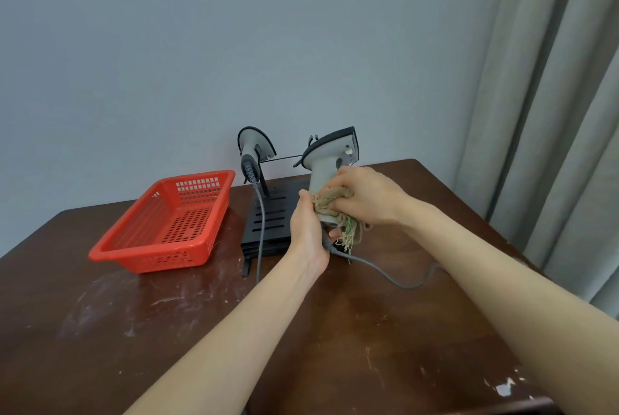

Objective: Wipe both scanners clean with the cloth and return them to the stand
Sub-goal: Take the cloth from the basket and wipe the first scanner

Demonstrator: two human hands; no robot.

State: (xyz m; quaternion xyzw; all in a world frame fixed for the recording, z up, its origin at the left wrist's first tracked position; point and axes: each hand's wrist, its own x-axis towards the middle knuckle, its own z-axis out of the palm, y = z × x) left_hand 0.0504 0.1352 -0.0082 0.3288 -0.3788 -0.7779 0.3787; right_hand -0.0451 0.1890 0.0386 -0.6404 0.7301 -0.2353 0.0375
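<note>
Scanner (330, 160) gripped by left hand (306, 230), right hand (365, 195) fingers clutching cloth (335, 205) against handle

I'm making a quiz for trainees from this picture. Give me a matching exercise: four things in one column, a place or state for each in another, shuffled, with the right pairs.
Things:
1. cloth
2. held scanner
3. other scanner
4. basket

Places or states:
A. hanging on the stand
B. empty, on the table left of the stand
C. pressed on a handle by the right hand
D. gripped at its base by the left hand

Pairs: 1-C, 2-D, 3-A, 4-B
</note>
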